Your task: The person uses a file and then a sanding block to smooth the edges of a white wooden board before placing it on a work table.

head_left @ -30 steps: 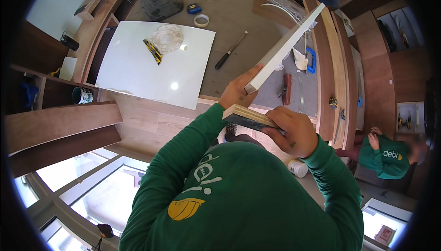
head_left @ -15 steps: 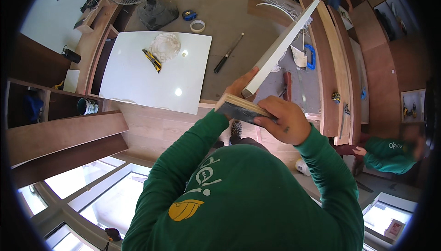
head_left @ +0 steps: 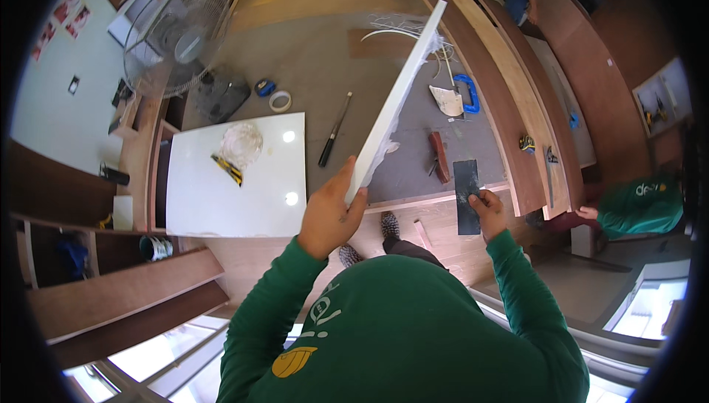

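Observation:
My left hand point(head_left: 332, 215) grips the near end of a long white panel point(head_left: 402, 97), which stands on edge and slants away to the upper right. Ragged whitish film or residue hangs along the panel's right side. In my right hand point(head_left: 490, 215), off to the right of the panel and apart from it, is a flat sanding block point(head_left: 467, 195) with its dark abrasive face toward me. My thumb lies over that face; the fingers behind it are partly hidden.
Left stands a white board point(head_left: 258, 215) carrying a utility knife point(head_left: 227, 170) and a whitish round bundle point(head_left: 241, 145). Beyond are a fan point(head_left: 181, 41), tape roll point(head_left: 280, 101) and black-handled tool point(head_left: 336, 130). A wooden hand plane point(head_left: 439, 158) lies right of the panel. Co-worker's green sleeve point(head_left: 617, 207) shows far right.
My right hand has moved right, away from the panel's near end, turning the sanding block's dark face up. The panel stands more upright in my left hand. My view has tilted up.

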{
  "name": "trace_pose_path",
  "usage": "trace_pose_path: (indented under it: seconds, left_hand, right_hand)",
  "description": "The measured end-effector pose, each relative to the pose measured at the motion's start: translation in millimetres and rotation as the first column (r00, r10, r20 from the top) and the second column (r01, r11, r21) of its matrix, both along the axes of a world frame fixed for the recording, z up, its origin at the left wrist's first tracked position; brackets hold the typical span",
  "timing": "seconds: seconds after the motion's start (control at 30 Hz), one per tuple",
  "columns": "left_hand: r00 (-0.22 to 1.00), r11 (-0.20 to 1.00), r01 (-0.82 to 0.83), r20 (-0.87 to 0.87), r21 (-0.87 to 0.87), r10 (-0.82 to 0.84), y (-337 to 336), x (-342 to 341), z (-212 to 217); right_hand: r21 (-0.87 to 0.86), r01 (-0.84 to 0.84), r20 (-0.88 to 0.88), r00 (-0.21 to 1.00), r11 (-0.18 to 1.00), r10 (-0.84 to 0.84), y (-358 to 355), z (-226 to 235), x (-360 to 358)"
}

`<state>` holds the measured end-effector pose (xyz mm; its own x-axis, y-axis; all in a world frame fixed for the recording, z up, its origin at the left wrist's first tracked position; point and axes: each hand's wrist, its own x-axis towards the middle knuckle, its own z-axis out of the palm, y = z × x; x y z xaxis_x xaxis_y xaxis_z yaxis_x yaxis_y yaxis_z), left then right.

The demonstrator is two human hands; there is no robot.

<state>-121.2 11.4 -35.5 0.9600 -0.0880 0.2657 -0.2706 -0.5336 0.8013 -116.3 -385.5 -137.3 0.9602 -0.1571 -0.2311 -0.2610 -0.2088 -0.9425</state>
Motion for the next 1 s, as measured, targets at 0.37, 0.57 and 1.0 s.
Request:
trace_pose_path:
  seconds: [0.37,0.57,1.0]
  left_hand:
    - [0.964,0.918,0.191,-0.244,0.346,-0.109,-38,111,32]
    - [0.978,0.89,0.144,-0.199,0.433,-0.061,-98,223,32]
    - [0.988,0.891,0.12,-0.141,0.437,-0.063,-201,519,0]
  right_hand:
    - [-0.313,0.237,-0.051,0.963,0.92,-0.265,-128,-161,98]
    - [-0.403,0.186,-0.09,0.966,0.896,-0.241,-173,-222,165]
    - [-0.428,-0.063,-0.231,0.972,0.902,-0.042,-212,-267,236]
